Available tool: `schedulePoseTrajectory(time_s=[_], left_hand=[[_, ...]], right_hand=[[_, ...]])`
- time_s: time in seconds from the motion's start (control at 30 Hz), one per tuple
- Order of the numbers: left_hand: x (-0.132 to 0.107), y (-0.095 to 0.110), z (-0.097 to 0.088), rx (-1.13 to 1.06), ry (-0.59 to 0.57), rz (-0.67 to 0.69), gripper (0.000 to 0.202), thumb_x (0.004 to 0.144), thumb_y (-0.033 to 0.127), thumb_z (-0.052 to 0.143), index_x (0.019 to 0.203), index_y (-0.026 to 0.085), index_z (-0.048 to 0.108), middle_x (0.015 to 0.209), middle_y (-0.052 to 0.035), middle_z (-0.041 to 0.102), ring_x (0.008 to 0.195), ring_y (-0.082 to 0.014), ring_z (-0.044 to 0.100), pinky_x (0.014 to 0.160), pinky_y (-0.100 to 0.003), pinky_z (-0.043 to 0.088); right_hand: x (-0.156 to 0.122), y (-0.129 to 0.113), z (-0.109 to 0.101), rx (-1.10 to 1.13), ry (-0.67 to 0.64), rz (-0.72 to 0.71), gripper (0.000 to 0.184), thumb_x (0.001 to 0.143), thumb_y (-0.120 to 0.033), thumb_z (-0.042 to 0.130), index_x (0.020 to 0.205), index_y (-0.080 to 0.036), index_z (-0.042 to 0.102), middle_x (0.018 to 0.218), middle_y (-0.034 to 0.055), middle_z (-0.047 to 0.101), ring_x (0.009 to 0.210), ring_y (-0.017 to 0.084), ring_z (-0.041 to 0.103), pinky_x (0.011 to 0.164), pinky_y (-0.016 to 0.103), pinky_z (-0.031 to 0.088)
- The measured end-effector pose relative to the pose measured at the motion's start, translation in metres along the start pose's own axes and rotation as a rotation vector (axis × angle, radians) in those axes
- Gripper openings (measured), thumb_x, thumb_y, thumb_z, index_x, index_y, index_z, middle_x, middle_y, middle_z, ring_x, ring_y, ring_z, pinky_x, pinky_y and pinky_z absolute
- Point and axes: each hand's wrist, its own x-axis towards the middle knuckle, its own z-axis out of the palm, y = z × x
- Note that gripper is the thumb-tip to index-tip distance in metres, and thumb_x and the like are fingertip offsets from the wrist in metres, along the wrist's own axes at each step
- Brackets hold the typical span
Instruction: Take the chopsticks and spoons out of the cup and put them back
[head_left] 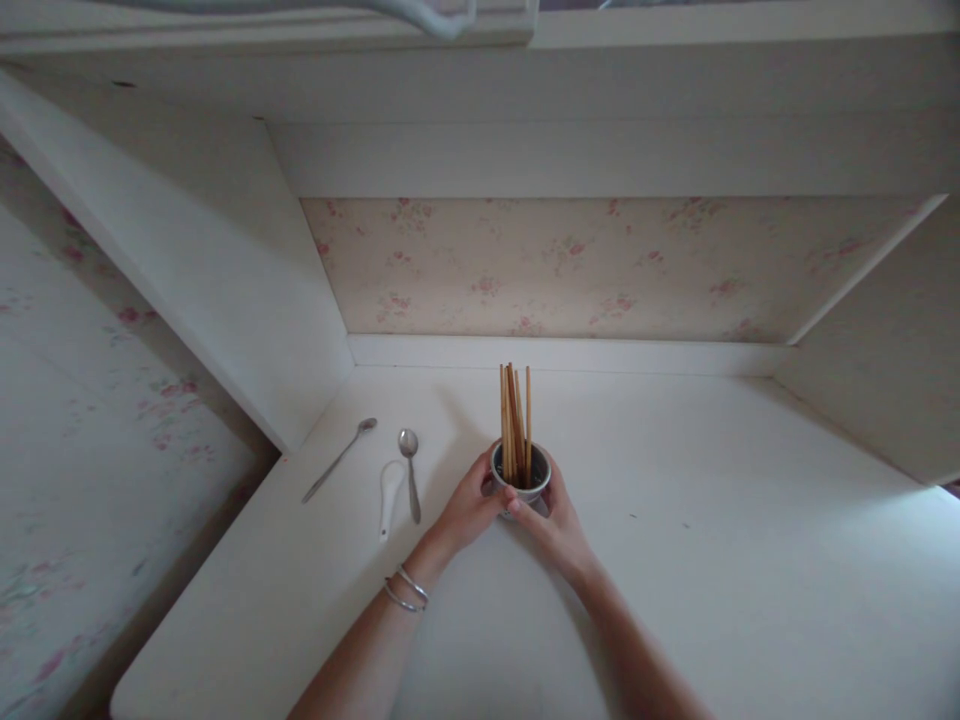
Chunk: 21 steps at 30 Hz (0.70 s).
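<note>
A round, grey-rimmed utensil holder (537, 488) is between my two hands near the middle of the white desk. Several wooden chopsticks (514, 420) stand upright in it, their lower ends hidden inside. My left hand (478, 503) wraps round the holder's left side, its thumb at the front of the rim. Round the right side closes my right hand (556, 525), its thumb meeting the left one at the front. The far fingers of both hands are mostly hidden. Whether the holder's base touches the desk I cannot tell.
Left of the holder lie a metal spoon (409, 470), a white ceramic spoon (389, 498) and a long-handled metal spoon (341, 458). A white side panel (225, 260) bounds the desk (697, 590) on the left. A shelf (600, 85) overhangs the back.
</note>
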Motion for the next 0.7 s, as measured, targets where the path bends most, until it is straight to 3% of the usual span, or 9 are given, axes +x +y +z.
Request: schedulePoseTrajectory(time_s=[0.1, 0.2, 0.33, 0.43, 0.53, 0.7], left_hand=[[-0.004, 0.003, -0.001, 0.105, 0.011, 0.028, 0.07, 0.086, 0.063, 0.049, 0.139, 0.017, 0.047, 0.141, -0.0125, 0.052, 0.132, -0.0263, 0.046, 0.113, -0.04, 0.033], [-0.009, 0.006, -0.005, 0.229, 0.108, 0.002, 0.06, 0.095, 0.058, 0.029, 0.128, 0.016, 0.058, 0.132, -0.0114, 0.06, 0.122, -0.0227, 0.054, 0.107, -0.037, 0.04], [-0.011, 0.011, -0.028, 0.607, 0.292, -0.097, 0.044, 0.092, 0.05, 0.045, 0.104, 0.017, 0.069, 0.106, -0.0083, 0.072, 0.096, -0.0209, 0.065, 0.086, -0.031, 0.05], [-0.009, 0.022, -0.063, 0.94, 0.358, -0.186, 0.039, 0.091, 0.046, 0.044, 0.097, 0.017, 0.07, 0.094, -0.0056, 0.073, 0.085, -0.019, 0.067, 0.079, -0.028, 0.049], [-0.006, 0.038, -0.109, 1.348, 0.35, -0.326, 0.04, 0.094, 0.042, 0.035, 0.098, 0.02, 0.068, 0.096, -0.0039, 0.072, 0.087, -0.0174, 0.066, 0.078, -0.025, 0.047], [-0.013, 0.063, -0.177, 1.565, 0.398, -0.482, 0.032, 0.087, 0.038, 0.044, 0.1, 0.016, 0.065, 0.105, -0.014, 0.069, 0.094, -0.0264, 0.065, 0.08, -0.033, 0.046]], right_hand=[[0.002, 0.0, 0.001, -0.085, 0.041, -0.009, 0.079, 0.07, -0.037, 0.081, 0.138, -0.028, 0.042, 0.135, 0.0087, 0.057, 0.125, 0.031, 0.053, 0.108, 0.052, 0.038], [0.002, 0.004, 0.0, -0.174, 0.085, -0.008, 0.076, 0.067, -0.035, 0.082, 0.133, -0.026, 0.047, 0.13, 0.0091, 0.06, 0.121, 0.032, 0.055, 0.106, 0.053, 0.04], [0.002, 0.01, 0.001, -0.165, 0.109, 0.001, 0.076, 0.065, -0.034, 0.083, 0.132, -0.024, 0.048, 0.128, 0.0104, 0.061, 0.119, 0.033, 0.056, 0.103, 0.053, 0.043], [0.002, 0.013, 0.001, -0.161, 0.123, 0.007, 0.077, 0.065, -0.033, 0.082, 0.133, -0.024, 0.047, 0.129, 0.0108, 0.06, 0.12, 0.033, 0.055, 0.103, 0.053, 0.042], [0.003, 0.014, 0.0, -0.165, 0.123, 0.006, 0.078, 0.065, -0.035, 0.082, 0.133, -0.024, 0.047, 0.129, 0.0101, 0.06, 0.121, 0.032, 0.054, 0.104, 0.053, 0.041], [0.003, 0.012, 0.0, -0.138, 0.128, 0.012, 0.079, 0.065, -0.04, 0.082, 0.133, -0.023, 0.047, 0.127, 0.0106, 0.062, 0.118, 0.033, 0.056, 0.103, 0.052, 0.043]])
